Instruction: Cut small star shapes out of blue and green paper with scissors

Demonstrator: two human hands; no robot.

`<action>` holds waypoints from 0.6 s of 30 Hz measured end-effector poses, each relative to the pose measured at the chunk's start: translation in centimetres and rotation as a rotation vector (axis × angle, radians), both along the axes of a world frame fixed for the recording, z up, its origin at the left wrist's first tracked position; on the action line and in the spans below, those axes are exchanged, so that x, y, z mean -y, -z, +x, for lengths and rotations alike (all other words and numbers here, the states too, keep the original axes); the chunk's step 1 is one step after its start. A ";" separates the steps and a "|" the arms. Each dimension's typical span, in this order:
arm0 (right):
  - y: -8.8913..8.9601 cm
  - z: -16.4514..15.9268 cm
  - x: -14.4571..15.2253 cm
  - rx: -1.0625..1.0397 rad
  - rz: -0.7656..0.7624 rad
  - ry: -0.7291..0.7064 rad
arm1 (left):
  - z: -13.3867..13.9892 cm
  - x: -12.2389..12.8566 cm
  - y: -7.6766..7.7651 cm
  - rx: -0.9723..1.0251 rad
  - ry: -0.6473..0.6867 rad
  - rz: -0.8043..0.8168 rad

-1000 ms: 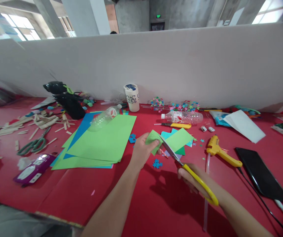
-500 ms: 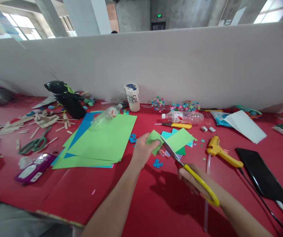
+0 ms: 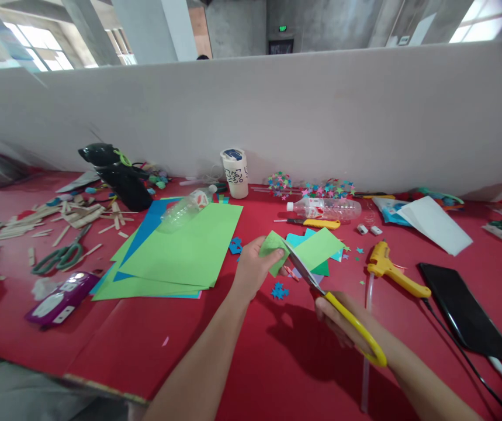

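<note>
My left hand (image 3: 253,261) pinches a small piece of green paper (image 3: 273,241) between thumb and fingers, above the table. Yellow-handled scissors (image 3: 305,270) are in my right hand (image 3: 342,318), their blades meeting the right edge of that paper. Whether the blades are fully closed is hard to make out. Below and behind the paper lie a light green strip (image 3: 321,248), teal and dark green scraps and a small pink piece. Blue star cutouts (image 3: 279,290) sit on the table just under my left hand.
Large green and blue sheets (image 3: 184,251) lie to the left under a clear bottle (image 3: 189,206). Another bottle (image 3: 329,209) and a yellow utility knife (image 3: 316,223) lie behind my hands. A glue gun (image 3: 393,272) and black tablet (image 3: 465,310) are right; a cup (image 3: 235,175) stands at the back.
Almost nothing differs. The scissors' yellow handle has shifted very slightly to the left, while the paper and my left hand stay in place.
</note>
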State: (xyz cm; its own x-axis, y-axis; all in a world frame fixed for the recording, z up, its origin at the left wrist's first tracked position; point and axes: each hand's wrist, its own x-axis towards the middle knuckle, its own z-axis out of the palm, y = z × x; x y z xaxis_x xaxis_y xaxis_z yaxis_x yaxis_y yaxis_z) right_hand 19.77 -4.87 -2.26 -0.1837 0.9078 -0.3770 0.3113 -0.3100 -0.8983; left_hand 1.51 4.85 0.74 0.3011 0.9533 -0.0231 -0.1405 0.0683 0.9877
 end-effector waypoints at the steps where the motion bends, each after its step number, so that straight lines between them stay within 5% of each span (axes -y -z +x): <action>1: 0.1 0.0 0.0 -0.002 -0.004 0.007 | 0.0 0.0 0.0 0.001 0.001 -0.004; 18: -1.6 -0.4 -0.2 0.028 -0.014 0.053 | -0.2 0.0 -0.3 0.005 -0.001 -0.047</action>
State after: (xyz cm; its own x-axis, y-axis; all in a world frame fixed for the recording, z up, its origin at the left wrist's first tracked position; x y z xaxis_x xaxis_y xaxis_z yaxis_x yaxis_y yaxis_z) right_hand 19.34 -4.71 -0.63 -0.1245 0.9106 -0.3941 0.3193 -0.3393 -0.8848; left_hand 1.36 4.83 1.05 0.3002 0.9516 -0.0663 -0.1459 0.1145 0.9827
